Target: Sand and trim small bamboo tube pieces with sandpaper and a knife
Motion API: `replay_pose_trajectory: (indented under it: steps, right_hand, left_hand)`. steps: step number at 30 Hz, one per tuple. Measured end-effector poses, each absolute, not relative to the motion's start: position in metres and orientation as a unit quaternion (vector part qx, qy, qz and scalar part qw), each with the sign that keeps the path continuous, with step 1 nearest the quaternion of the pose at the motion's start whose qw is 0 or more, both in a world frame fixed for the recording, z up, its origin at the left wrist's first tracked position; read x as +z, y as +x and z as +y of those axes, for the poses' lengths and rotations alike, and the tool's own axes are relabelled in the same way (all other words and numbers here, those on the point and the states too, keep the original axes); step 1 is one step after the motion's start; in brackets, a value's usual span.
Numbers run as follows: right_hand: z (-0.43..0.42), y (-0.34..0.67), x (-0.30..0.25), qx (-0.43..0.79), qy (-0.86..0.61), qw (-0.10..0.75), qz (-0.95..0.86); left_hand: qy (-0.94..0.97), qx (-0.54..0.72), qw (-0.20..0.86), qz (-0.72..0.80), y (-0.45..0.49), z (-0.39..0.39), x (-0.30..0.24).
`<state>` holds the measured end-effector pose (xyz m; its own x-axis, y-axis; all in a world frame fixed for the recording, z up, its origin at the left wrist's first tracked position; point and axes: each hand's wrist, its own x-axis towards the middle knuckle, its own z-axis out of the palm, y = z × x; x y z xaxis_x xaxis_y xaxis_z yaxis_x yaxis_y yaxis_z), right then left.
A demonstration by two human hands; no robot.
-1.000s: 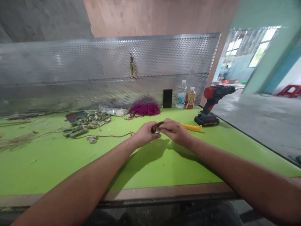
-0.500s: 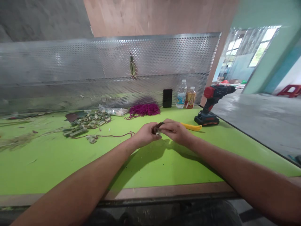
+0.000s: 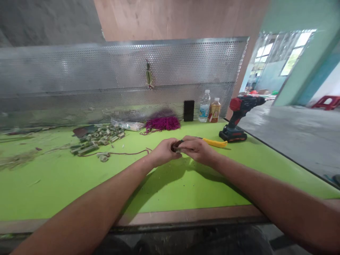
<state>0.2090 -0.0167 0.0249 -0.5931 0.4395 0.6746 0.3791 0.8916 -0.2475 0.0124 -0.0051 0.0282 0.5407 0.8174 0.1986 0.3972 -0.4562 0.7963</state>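
Observation:
My left hand [image 3: 164, 152] and my right hand [image 3: 196, 148] meet over the middle of the green table [image 3: 79, 184]. Both are closed in a pinch on one small dark brown piece [image 3: 176, 144] held between them, with a pale bit at its lower end. What the piece is stays too small to make out. A thin reddish cord [image 3: 124, 153] lies on the table just left of my left hand.
A heap of short bamboo tubes [image 3: 98, 139] lies at the left, magenta cord [image 3: 162, 124] at the back. A black phone [image 3: 189, 110], two bottles [image 3: 204, 105], a red drill [image 3: 237, 117] and a yellow tool [image 3: 216, 143] stand right. Perforated metal sheet [image 3: 79, 85] backs the table.
Both hands stay together on the small piece and have shifted very slightly up the table. My right fingers have closed a little more over it.

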Motion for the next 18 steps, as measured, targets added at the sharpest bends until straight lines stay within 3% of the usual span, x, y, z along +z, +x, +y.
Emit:
replay_pose_trajectory:
  steps: [3, 7, 10, 14, 18]
  right_hand:
    - [-0.0165, 0.2091, 0.0257, 0.038, -0.251, 0.412, -0.875]
    - [-0.0171, 0.21, 0.0262, 0.036, -0.24, 0.37, -0.897]
    - [-0.0163, 0.21, 0.0254, 0.031, -0.257, 0.413, -0.873]
    - [-0.0163, 0.2091, 0.0234, 0.033, -0.233, 0.378, -0.895]
    - [-0.0166, 0.2094, 0.0222, 0.029, -0.268, 0.407, -0.873]
  left_hand:
    - [0.794, 0.294, 0.356, 0.396, 0.0124, -0.0064, 0.0294]
    - [0.794, 0.29, 0.373, 0.383, 0.0124, -0.0084, 0.0302]
    - [0.789, 0.297, 0.366, 0.393, 0.0125, -0.0093, 0.0305]
    - [0.797, 0.296, 0.367, 0.377, 0.0137, -0.0077, 0.0281]
    - [0.788, 0.316, 0.378, 0.37, 0.0147, -0.0032, 0.0223]
